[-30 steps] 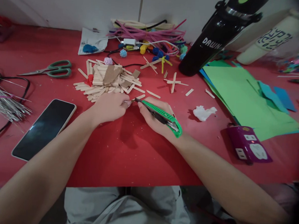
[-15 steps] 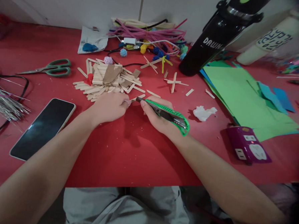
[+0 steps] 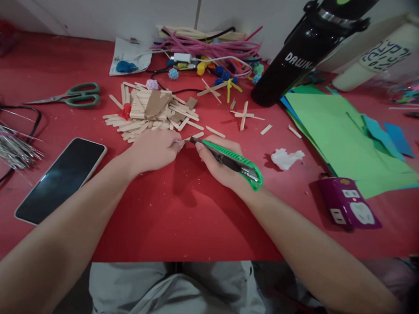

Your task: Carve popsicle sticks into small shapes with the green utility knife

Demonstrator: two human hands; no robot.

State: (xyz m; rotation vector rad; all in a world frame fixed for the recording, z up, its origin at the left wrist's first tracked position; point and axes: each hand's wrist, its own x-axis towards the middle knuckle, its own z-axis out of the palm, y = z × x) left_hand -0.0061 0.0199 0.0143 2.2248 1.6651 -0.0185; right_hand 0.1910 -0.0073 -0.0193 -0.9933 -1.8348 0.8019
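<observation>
My right hand (image 3: 218,160) is closed around a green utility knife (image 3: 232,160), its tip pointing left. My left hand (image 3: 157,149) pinches a small wooden craft stick (image 3: 187,140) between thumb and fingers, and the knife's tip meets the stick's free end. Most of the stick is hidden by my fingers. Just beyond my left hand lies a heap of craft sticks (image 3: 145,109) with brown cardboard pieces on it. Two crossed-stick shapes, one a star (image 3: 244,115), rest farther right.
Scissors (image 3: 81,95), a phone (image 3: 62,180) and a wire bundle (image 3: 10,139) lie at left. A black bottle (image 3: 295,63), green paper sheets (image 3: 347,136), crumpled tissue (image 3: 286,158) and a purple socket adapter (image 3: 349,204) stand or lie at right. Pink pipe cleaners (image 3: 208,47) sit at the back.
The knife in my right hand has shifted slightly left and its handle has tilted a little. My left hand stays in place, holding the stick.
</observation>
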